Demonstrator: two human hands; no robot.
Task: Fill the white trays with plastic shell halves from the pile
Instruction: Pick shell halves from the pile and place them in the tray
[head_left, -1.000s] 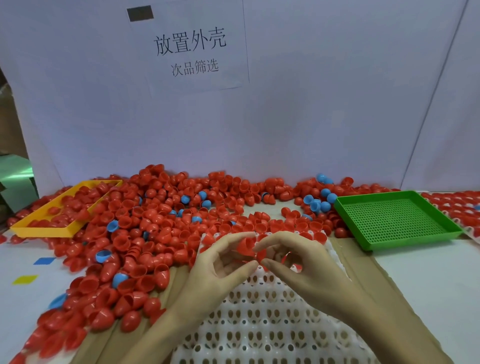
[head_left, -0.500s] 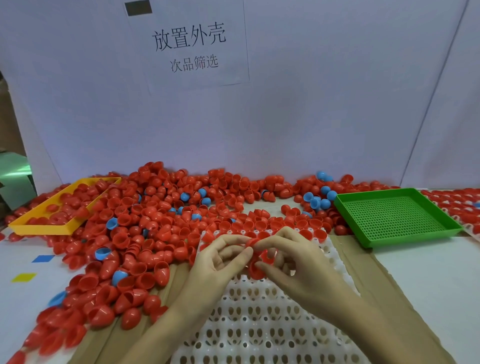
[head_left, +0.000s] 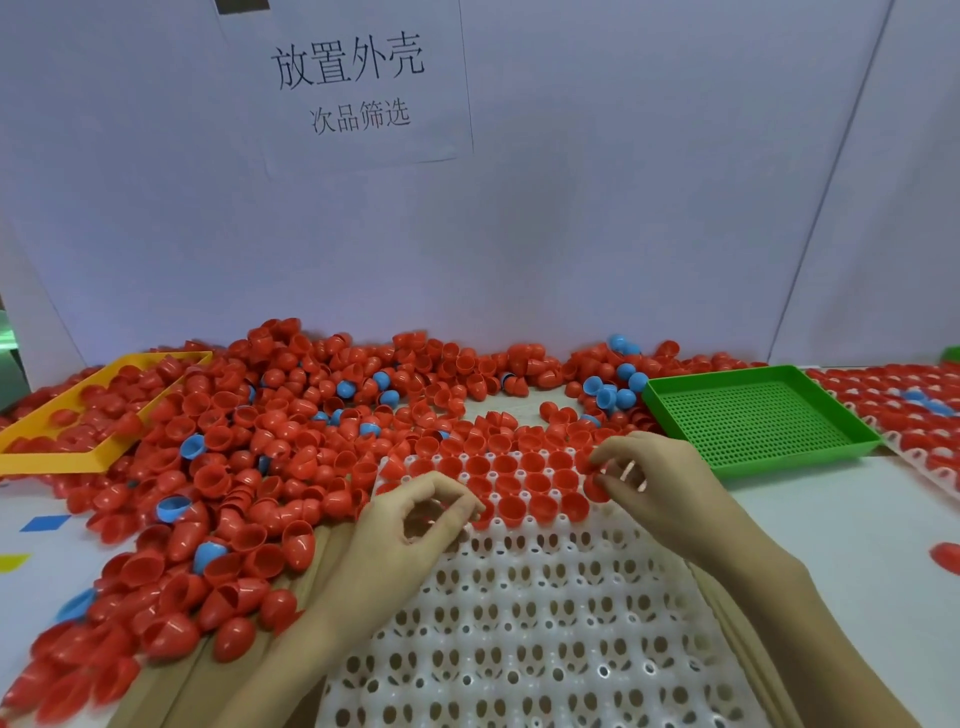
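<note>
From the head cam I see the white tray (head_left: 519, 623) centred in front of me on the worktop (head_left: 831, 530), with its far three rows or so seated with red shell halves (head_left: 522, 480) and the near cells showing bare holes. Left hand (head_left: 410, 530) sits at the tray's left edge by the third row, fingers (head_left: 457, 499) curled with thumb and forefinger closed into a ring; there's red at the tips, but I can't tell if it's a held shell or one already seated. Right hand (head_left: 660, 483) is at the tray's far right corner, fingers bent and pinching a red shell half (head_left: 595, 487) at the end of the row, with another red one just above it against the fingertips. The pile (head_left: 249, 467) of red halves with a few blue ones (head_left: 192, 447) spreads over the left and back of the worktop, touching the tray's far edge. A yellow tray (head_left: 78, 460) at far left is part-filled with red shells, a green perforated tray (head_left: 753, 421) sits just right of my right hand, and another white tray (head_left: 914, 415), filled, is at far right. One stray red shell (head_left: 946, 556) lies at the right edge. A paper sign (head_left: 353, 83) with Chinese text is on the backdrop.
</note>
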